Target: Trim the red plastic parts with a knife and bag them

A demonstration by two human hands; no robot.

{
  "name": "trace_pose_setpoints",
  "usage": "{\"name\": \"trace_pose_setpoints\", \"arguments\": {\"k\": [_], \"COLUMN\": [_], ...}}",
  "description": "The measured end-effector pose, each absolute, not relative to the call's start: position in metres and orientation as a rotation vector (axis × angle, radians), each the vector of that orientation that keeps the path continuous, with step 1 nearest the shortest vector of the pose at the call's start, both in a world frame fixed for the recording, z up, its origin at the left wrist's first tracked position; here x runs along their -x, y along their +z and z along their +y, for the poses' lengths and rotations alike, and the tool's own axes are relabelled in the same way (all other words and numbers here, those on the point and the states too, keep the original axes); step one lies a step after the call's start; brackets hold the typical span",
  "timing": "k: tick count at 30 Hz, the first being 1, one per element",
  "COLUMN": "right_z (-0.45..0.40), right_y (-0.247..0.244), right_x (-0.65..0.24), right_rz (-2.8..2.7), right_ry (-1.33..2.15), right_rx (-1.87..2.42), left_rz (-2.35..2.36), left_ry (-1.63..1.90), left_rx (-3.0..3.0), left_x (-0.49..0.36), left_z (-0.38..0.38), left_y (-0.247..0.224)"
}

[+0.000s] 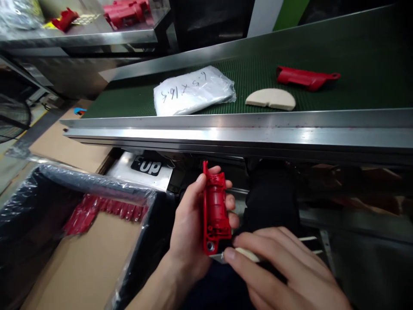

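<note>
A red plastic shell (pixel 217 206) lies in my left hand (pixel 190 224), its hollow inside facing up and my fingers wrapped round its sides. At the shell's lower end is a round metal-looking insert. My right hand (pixel 284 262) is closed on a thin tool (pixel 247 254) with a pale handle, pinched between thumb and fingers. A flat greyish blade or strip reaches from the right fingertips to the lower end of the shell. Two pale thin tips stick out behind the right hand.
Ahead runs a green conveyor (pixel 129 101) with a metal edge (pixel 232 133). On it are a white plastic packet (pixel 193 91), a beige half-disc (pixel 271 99) and another red shell (pixel 305 78). At left stands a lined bin (pixel 93 181) holding cardboard and wrapped red parts (pixel 84 215).
</note>
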State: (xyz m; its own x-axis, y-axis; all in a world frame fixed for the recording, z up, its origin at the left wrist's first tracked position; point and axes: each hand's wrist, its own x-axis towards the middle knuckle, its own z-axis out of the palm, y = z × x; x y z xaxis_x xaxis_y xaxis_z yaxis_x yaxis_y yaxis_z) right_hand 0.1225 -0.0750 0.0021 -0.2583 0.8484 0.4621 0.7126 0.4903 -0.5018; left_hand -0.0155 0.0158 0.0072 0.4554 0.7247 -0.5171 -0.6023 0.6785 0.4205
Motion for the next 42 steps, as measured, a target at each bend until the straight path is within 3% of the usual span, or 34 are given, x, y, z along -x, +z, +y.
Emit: {"name": "trace_pose_setpoints", "arguments": {"k": [19,28,35,42], "right_z": [-0.065,-0.072,-0.055,-0.051], "right_y": [-0.002,-0.005,-0.016,-0.012], "right_x": [-0.122,-0.107,-0.099,-0.120], "right_rz": [-2.149,-1.727,-1.870,-1.160], "right_ry": [0.241,0.478,0.305,0.921], "right_rx": [1.306,1.488,1.282,1.511], "left_rz": [0.751,0.802,0.866,0.806], "left_ry": [0.883,0.934,0.985,0.971], "left_rx": [-0.120,-0.054,-0.055,-0.313], "left_x": [0.021,0.021,0.020,0.035], "left_z": [0.027,0.030,0.025,0.018], "left_y": [0.006,0.003,-0.004,-0.011]}}
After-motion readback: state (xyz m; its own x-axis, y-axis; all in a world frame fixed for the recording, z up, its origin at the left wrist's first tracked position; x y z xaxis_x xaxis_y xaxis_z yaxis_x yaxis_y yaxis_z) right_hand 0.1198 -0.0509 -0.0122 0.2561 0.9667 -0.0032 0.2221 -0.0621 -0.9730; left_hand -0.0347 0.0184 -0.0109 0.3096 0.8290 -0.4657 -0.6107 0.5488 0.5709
